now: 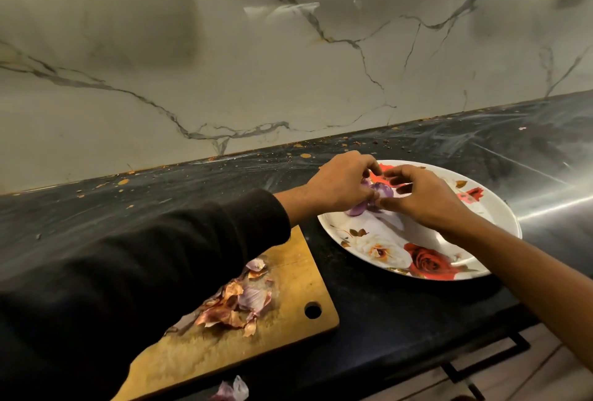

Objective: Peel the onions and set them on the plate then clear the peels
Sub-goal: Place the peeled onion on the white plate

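Both hands, left [340, 185] and right [426, 198], pinch one onion [380, 190] between curled fingers, over the plate [500, 208]. Onion: purple, glossy, largely hidden. Below-left of the grip, dry brown-purple peels [237, 301] lie heaped on the board [298, 272].

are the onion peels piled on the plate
No, the peels lie on the wooden cutting board, beside the flowered plate, not on it.
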Available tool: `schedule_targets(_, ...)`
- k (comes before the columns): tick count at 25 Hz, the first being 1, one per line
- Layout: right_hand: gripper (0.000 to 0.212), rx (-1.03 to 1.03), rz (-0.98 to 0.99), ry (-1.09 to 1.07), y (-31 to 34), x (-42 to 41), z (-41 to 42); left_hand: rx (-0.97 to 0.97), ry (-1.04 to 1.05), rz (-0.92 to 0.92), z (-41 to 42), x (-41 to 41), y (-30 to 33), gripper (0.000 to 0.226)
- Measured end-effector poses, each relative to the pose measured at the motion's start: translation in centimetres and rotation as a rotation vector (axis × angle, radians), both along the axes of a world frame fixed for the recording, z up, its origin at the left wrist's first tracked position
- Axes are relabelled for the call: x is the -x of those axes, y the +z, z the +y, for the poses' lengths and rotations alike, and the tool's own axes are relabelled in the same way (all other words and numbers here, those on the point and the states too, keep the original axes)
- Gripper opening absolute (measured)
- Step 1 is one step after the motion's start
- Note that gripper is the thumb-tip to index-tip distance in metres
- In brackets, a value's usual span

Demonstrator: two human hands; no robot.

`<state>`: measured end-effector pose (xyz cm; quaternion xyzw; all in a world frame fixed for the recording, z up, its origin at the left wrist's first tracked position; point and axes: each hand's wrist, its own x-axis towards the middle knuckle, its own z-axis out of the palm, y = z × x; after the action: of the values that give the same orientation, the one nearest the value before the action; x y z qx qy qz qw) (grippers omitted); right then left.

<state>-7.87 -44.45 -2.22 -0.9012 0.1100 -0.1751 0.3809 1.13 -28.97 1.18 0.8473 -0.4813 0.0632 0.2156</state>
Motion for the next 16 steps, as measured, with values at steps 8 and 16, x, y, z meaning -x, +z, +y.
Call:
schedule_targets(8, 0.050, 0.074, -0.050, 0.069, 2.6, 0.2, 4.0, 0.047, 0.014, 0.027, 5.3, 0.7, 2.0, 0.043)
schedule_targets(16, 0.046, 0.232, -0.118, 0.268, 4.7, -0.8, 13.4, 0.099, 0.111, 0.053, 16.4, 2.3, 3.7, 0.043)
